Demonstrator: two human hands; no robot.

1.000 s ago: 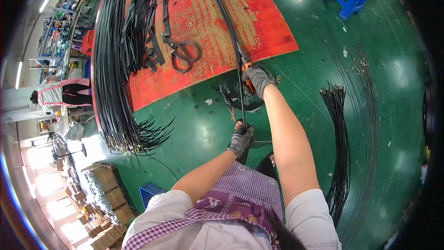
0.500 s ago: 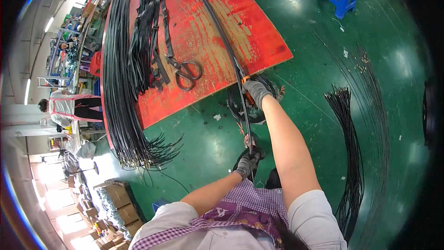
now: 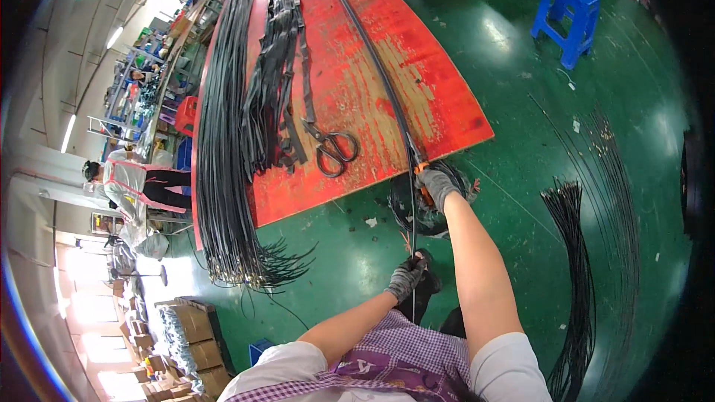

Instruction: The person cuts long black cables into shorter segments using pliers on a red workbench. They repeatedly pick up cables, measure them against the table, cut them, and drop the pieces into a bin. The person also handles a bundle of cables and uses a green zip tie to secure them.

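**Gripping Black Cable (image 3: 415, 232) at the Edge of a Red Table (image 3: 463, 125)**

Clasps the cable in the gray-gloved left hand (image 3: 406, 280), closed around it low in front of a purple checked apron (image 3: 417, 346). Grips an orange-handled tool (image 3: 421, 169) in the right hand (image 3: 441, 184), gloved alike, just off the table's near edge, with the metal end beside the cable; too small there to tell the stance of the jaws. Holds the cable in a line from the left hand past the tool and on across the worn tabletop. Behind the right hand, on the green floor (image 3: 491, 253): a coil of dark cable (image 3: 401, 212). Leftward on the table: scissors (image 3: 322, 138), a heap of flat black straps (image 3: 272, 89), then a thick sheaf of black cables (image 3: 223, 126), loose ends over the near edge. To the right on the floor: a second bundle (image 3: 572, 242), thinner strands (image 3: 624, 205) beside it, and, farther off, a blue stool (image 3: 573, 18). At far left: a co-worker (image 3: 130, 182) in pink-trimmed clothing and, nearer, stacked cardboard boxes (image 3: 197, 327).
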